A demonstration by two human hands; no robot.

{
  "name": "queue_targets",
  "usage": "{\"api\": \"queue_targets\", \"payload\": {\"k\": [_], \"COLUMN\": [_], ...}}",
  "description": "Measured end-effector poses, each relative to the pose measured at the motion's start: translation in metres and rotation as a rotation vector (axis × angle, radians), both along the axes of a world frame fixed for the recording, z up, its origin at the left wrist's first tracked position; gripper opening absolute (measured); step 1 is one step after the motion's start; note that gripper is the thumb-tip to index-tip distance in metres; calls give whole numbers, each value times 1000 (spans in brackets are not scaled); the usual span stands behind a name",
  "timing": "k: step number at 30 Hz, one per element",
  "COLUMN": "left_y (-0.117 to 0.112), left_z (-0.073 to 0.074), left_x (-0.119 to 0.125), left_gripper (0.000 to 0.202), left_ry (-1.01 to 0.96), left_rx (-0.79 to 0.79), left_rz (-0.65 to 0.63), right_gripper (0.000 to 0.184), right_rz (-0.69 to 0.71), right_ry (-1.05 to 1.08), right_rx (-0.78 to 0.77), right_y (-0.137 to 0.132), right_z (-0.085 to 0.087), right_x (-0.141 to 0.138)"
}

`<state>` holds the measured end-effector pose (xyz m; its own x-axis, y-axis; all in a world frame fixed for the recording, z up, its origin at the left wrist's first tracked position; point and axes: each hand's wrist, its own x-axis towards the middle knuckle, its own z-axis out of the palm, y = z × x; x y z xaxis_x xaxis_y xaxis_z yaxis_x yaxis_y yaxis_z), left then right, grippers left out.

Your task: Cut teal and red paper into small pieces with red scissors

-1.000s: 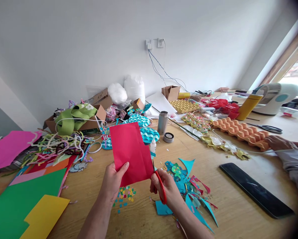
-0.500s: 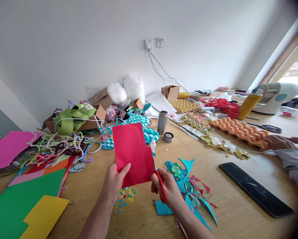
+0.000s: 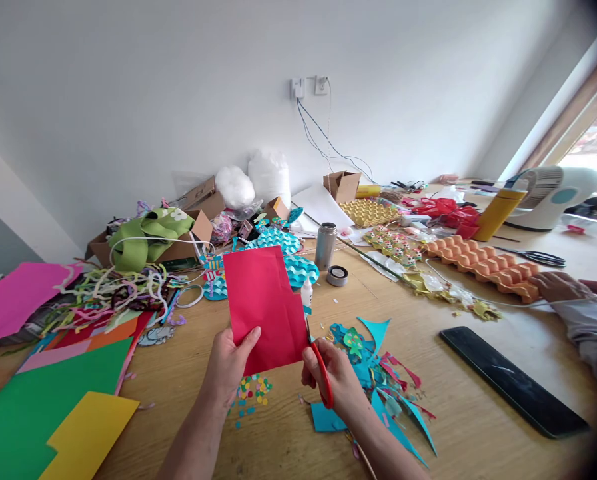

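My left hand pinches the lower left corner of a red paper sheet, holding it upright above the wooden table. My right hand is closed on red-handled scissors, whose blades sit at the sheet's lower right edge. Small coloured paper dots lie under my left hand. A heap of blue and red paper offcuts lies to the right of my right hand.
Green, yellow and pink sheets lie at left beside tangled pipe cleaners. A steel bottle, tape roll, orange egg tray and a black slab stand further off. Another person's hand rests at right.
The red sheet has shifted slightly right and back; both hands keep nearly the same places with the scissors at the sheet's lower right edge.
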<state>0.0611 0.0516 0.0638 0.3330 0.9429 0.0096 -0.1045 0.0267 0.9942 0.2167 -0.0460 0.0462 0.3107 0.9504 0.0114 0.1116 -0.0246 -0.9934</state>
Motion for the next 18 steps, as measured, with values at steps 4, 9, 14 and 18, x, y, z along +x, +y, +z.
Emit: {"api": "queue_targets", "payload": {"k": [4,9,14,18], "left_y": [1,0,-1,-1], "left_z": [-2,-1,1,0], "left_x": [0,1,2,2], "left_gripper": [32,36,39,40], "left_ry": [-10,-10,-7,-17], "left_rx": [-11,-12,-39,-39], "left_rz": [-8,1,6,4], "right_gripper": [38,38,38,37], "right_rz": [-18,-6,5,-3], "right_ry": [21,-11,6,83], "right_rx": [2,-9,-3,0], "right_y": [1,0,-1,0], "right_z": [1,1,-1,-1], "right_x": [0,0,0,0]}}
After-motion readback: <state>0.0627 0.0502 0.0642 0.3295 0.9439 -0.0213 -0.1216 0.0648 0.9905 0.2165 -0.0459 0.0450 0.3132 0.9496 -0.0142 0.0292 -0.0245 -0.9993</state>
